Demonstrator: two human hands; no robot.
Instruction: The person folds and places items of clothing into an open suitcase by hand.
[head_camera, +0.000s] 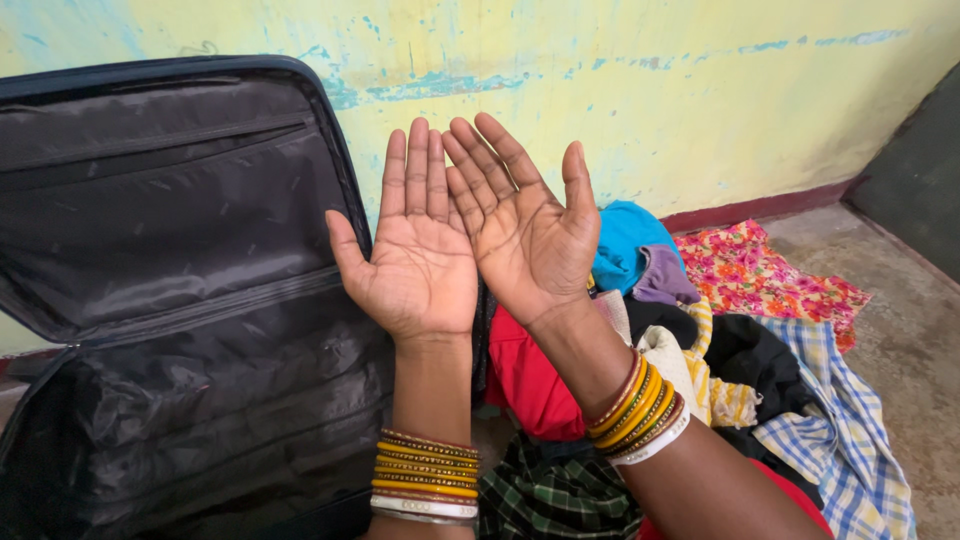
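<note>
My left hand (420, 250) and my right hand (525, 225) are raised side by side in the middle of the view, palms up and facing me, fingers stretched and slightly apart. Neither holds anything. The edges of the two hands touch near the fingers. Each wrist carries a stack of yellow, gold and white bangles. Behind the left hand stands an open dark suitcase (170, 260) with a black lining. Below and behind the right hand lies a pile of clothes (720, 340).
The suitcase lid leans against a yellow-green wall (650, 90) with peeling paint. The clothes pile holds a blue piece (625, 240), a floral cloth (760, 275), a red garment (530, 385), a checked blue-white cloth (850, 440) and a dark green plaid (550, 495). A concrete floor (915, 340) lies at right.
</note>
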